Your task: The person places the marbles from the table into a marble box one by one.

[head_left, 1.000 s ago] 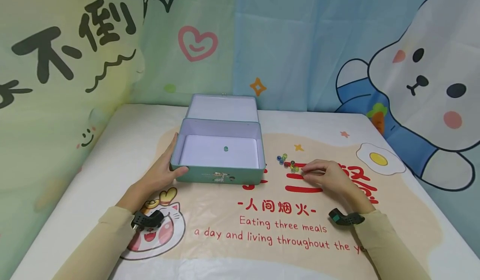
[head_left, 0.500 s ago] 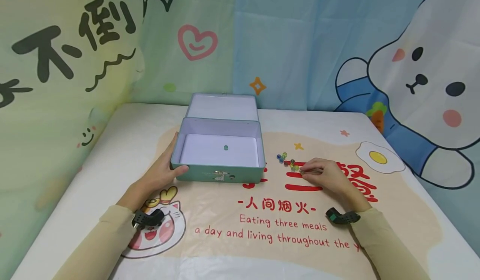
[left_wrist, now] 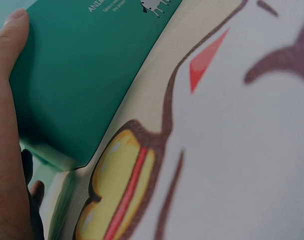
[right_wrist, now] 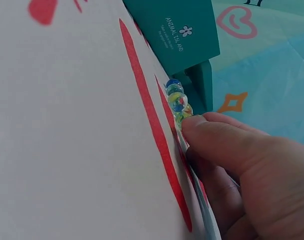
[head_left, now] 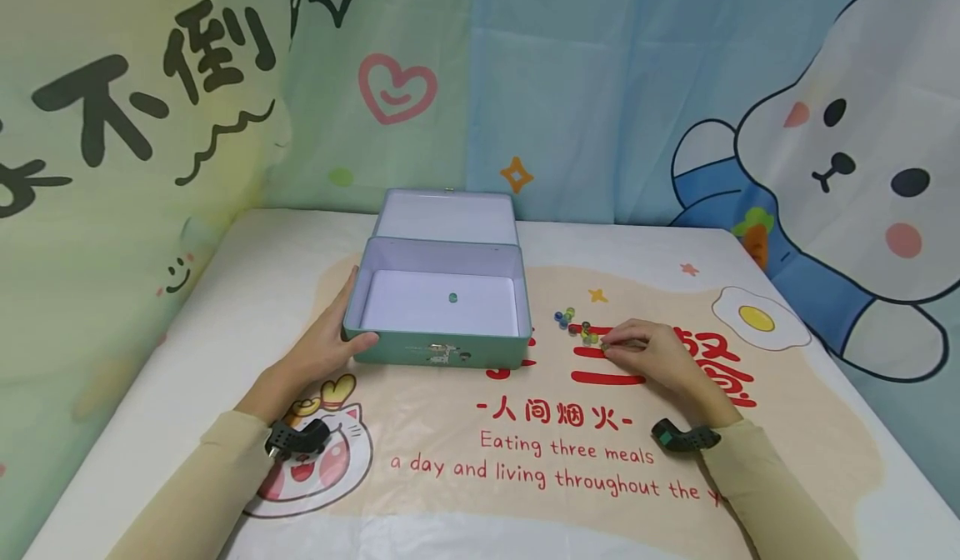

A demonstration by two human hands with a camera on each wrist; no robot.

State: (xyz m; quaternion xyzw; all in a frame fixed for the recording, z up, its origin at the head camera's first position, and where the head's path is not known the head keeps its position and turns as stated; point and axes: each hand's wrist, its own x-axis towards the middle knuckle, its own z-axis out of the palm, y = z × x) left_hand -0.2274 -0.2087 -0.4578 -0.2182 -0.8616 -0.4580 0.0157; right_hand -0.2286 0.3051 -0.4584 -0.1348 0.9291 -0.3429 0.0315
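An open teal tin box point(head_left: 438, 350) with a white inside stands mid-table, its lid tipped back. One green marble point(head_left: 452, 297) lies on its floor. My left hand point(head_left: 347, 327) grips the box's front left corner, thumb on the front wall point(left_wrist: 87, 75) and fingers along the left side. Several coloured glass marbles point(head_left: 567, 318) lie in a small cluster right of the box. My right hand point(head_left: 604, 344) rests on the mat with curled fingers, and its fingertips point(right_wrist: 201, 130) pinch the nearest marble of the row of marbles point(right_wrist: 176, 97).
A printed mat with red lettering point(head_left: 555, 414) and a cat drawing point(head_left: 315, 452) covers the table. Cartoon-printed cloth point(head_left: 825, 127) hangs close behind and at the left. A fried-egg print point(head_left: 757, 318) lies at the right.
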